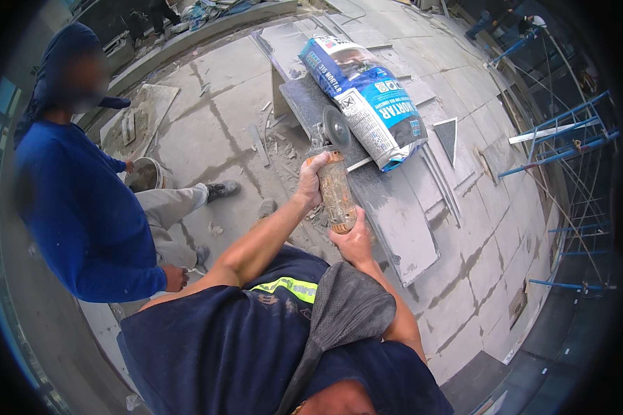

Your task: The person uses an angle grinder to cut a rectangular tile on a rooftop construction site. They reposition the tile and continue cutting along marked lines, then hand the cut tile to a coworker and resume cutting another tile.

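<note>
Both my hands hold a dusty orange angle grinder [337,190] out in front of me. My left hand [311,181] is closed around its body just behind the head, and my right hand [354,240] grips the rear end. A round grey disc [336,128] faces up at the far end of the tool. Below and beyond it lies a dark slab [307,105], partly hidden by the tool. A blue and white mortar bag [367,97] rests on the stacked slabs, right beside the disc; whether the disc touches anything cannot be told.
On the left a co-worker in a blue top [83,207] holds a bucket [145,174]. Broken tile pieces [284,146] litter the floor near my feet. A triangular tile offcut [447,140] lies right of the bag. Blue scaffolding [561,149] stands at the far right.
</note>
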Demonstrator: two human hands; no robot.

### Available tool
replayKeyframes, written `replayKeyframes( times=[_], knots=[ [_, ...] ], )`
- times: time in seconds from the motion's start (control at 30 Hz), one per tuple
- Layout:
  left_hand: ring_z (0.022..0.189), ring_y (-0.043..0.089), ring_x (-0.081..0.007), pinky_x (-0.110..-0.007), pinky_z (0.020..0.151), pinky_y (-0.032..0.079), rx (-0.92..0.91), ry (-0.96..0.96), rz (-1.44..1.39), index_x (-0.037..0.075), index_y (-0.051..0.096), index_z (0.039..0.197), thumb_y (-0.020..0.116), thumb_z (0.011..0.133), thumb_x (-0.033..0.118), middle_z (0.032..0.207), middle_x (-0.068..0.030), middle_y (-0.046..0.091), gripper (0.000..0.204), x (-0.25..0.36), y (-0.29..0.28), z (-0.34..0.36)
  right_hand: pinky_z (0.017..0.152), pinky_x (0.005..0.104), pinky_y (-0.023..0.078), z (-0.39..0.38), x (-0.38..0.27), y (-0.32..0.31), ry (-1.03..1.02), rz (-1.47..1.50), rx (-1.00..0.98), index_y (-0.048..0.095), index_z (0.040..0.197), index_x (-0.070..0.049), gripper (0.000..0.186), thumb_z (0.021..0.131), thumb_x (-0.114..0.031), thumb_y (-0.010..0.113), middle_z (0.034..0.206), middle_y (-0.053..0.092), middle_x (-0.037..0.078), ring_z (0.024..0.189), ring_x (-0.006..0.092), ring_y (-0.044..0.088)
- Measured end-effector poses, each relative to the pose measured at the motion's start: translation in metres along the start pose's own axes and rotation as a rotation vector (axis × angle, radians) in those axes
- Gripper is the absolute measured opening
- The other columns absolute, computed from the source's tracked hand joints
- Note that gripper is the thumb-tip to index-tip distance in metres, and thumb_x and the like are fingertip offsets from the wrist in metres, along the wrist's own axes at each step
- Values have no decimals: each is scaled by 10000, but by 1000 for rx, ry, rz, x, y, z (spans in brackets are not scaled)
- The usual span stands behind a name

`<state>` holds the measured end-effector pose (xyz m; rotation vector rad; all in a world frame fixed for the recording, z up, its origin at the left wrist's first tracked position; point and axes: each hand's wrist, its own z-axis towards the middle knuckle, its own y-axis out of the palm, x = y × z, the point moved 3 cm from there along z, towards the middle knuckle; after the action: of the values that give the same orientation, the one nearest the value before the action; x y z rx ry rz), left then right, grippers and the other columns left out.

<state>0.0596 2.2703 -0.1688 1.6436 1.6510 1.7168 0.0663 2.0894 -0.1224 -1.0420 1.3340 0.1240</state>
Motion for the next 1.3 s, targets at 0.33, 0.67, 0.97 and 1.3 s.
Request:
replayKeyframes(
  times=[0.33, 0.67, 0.97, 1.3],
  knots=[
    [709, 693, -273, -430, 596, 592, 202, 41, -106, 36, 587, 1124, 556, 872, 637, 827, -137, 649, 652, 91, -100, 90, 808, 500, 544, 137, -26, 101, -34, -82, -250, 376, 1310, -62, 757, 690, -206, 787, 974, 683, 284, 932, 478, 659],
    [591, 659, -251, -405, 516, 565, 360, 60, 7, 13, 614, 989, 681, 855, 481, 740, -129, 640, 492, 130, -135, 153, 880, 471, 520, 201, -29, 151, 138, -30, -288, 401, 1311, -76, 800, 657, -287, 812, 1050, 680, 240, 993, 418, 665],
    [581, 652, -241, -393, 516, 563, 376, 56, -2, 7, 629, 981, 665, 877, 471, 740, -124, 645, 477, 128, -151, 169, 811, 440, 544, 215, -21, 162, 147, -8, -294, 412, 1273, -61, 766, 658, -272, 816, 991, 693, 212, 904, 364, 693],
    [603, 656, -247, -399, 543, 569, 377, 64, -31, 5, 619, 1003, 663, 869, 488, 765, -123, 646, 503, 126, -153, 174, 724, 423, 561, 220, -30, 157, 214, 38, -336, 426, 1252, -65, 740, 656, -259, 820, 882, 695, 166, 751, 314, 708]
  ],
)
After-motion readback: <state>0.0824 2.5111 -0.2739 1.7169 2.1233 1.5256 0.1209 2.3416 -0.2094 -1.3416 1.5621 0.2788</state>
